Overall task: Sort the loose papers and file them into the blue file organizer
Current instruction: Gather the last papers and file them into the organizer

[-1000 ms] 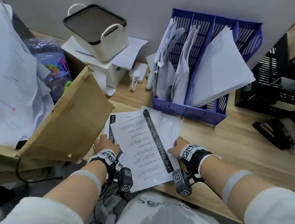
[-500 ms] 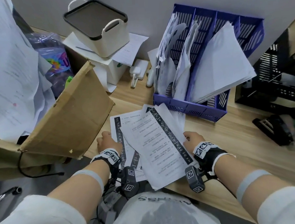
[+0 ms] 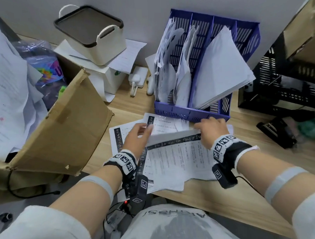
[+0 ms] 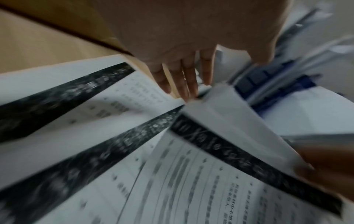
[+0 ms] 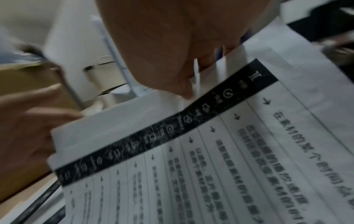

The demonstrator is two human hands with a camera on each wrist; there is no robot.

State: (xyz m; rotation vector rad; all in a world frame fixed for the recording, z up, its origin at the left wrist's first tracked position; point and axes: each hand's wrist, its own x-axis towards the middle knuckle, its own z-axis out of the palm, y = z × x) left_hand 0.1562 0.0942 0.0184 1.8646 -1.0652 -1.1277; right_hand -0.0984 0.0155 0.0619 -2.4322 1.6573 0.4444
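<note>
The blue file organizer [image 3: 192, 112] stands at the back of the desk, with white papers leaning in several of its slots. In front of it lie loose printed sheets [image 3: 169, 164], each with a black band. My right hand [image 3: 201, 130] pinches the far edge of the top sheet [image 5: 220, 151] and lifts it, thumb on top. My left hand [image 3: 144, 129] reaches to that sheet's left corner with straight fingers [image 4: 184, 84] that touch its edge. More sheets [image 3: 117, 137] lie flat underneath. The wrist views are blurred.
An open cardboard box flap [image 3: 63, 132] rises close on the left, with stacked paper behind it. A white basket [image 3: 91, 33] sits on a white box at the back. On the right are a black crate [image 3: 286, 81] and a black tool [image 3: 276, 132].
Both hands have moved forward toward the organizer. The top sheet has turned so its black band lies crosswise, and its far edge is lifted. My left hand left the lower sheets and reached to the top one.
</note>
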